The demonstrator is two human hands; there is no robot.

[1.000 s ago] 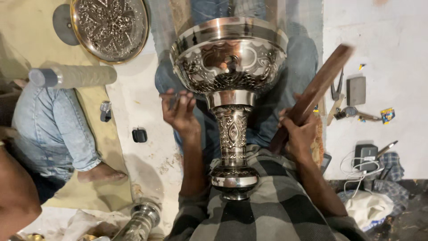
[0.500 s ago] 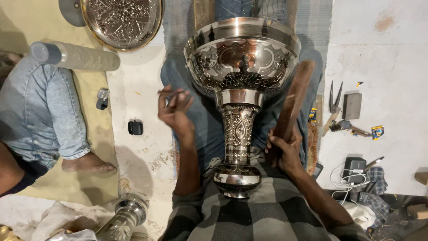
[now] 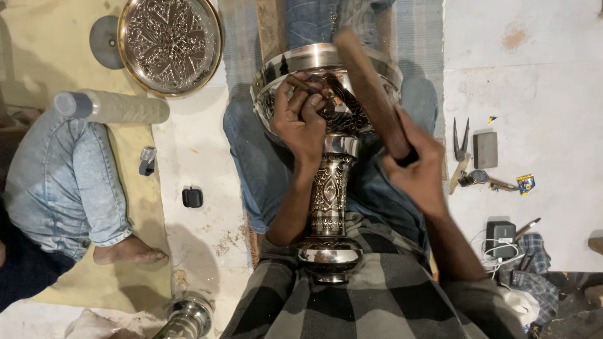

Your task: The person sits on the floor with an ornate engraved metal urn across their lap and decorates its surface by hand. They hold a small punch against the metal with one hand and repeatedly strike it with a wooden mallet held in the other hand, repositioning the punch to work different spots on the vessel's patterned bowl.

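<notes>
A tall engraved silver goblet-shaped vessel (image 3: pixel 329 201) lies along my lap, its wide bowl away from me and its round foot against my checked shirt. My left hand (image 3: pixel 300 119) is closed on a thin chisel-like punch (image 3: pixel 301 83) held against the side of the bowl. My right hand (image 3: pixel 419 172) grips a long brown wooden stick (image 3: pixel 370 88) by its lower end, raised diagonally over the bowl's rim.
A round engraved metal tray (image 3: pixel 169 45) lies at top left beside a grey cylinder (image 3: pixel 110 107). Another person's jeans leg and bare foot (image 3: pixel 129 251) are at left. Pliers, a grey block and small tools (image 3: pixel 477 157) lie on the white floor at right. A second silver piece (image 3: pixel 185 317) sits at the bottom.
My left hand has moved from beside the stem up onto the bowl with the punch. The wooden stick has swung from right of the stem to above the bowl.
</notes>
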